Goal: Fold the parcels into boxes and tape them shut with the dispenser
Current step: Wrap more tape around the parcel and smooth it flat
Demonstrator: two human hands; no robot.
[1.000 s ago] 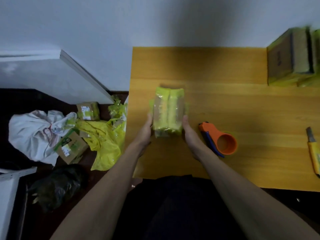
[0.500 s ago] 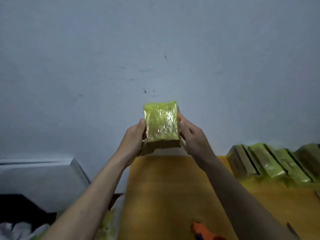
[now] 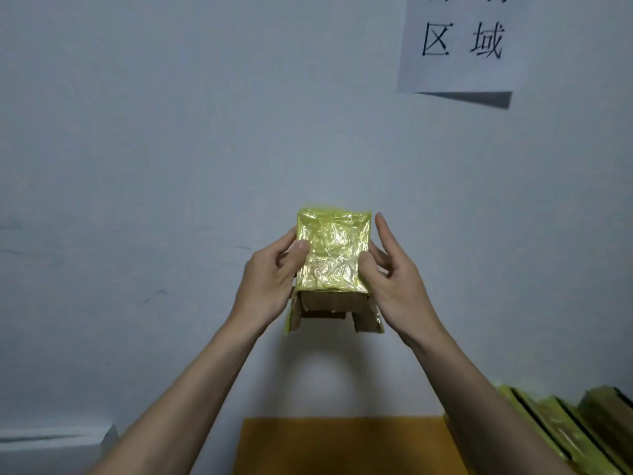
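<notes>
Here, both hands' fingers vanish behind the parcel [image 3: 332,252].

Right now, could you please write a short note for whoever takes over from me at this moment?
Left hand grips the yellow-wrapped box, thumb on its front. Right hand holds the other side, forefinger straight.
The box is raised in front of the wall, above the wooden table; its bottom cardboard flaps hang open.
Flat parcels lean at the table's right.
Left: fold the flaps and tape them; the dispenser is out of view.
</notes>
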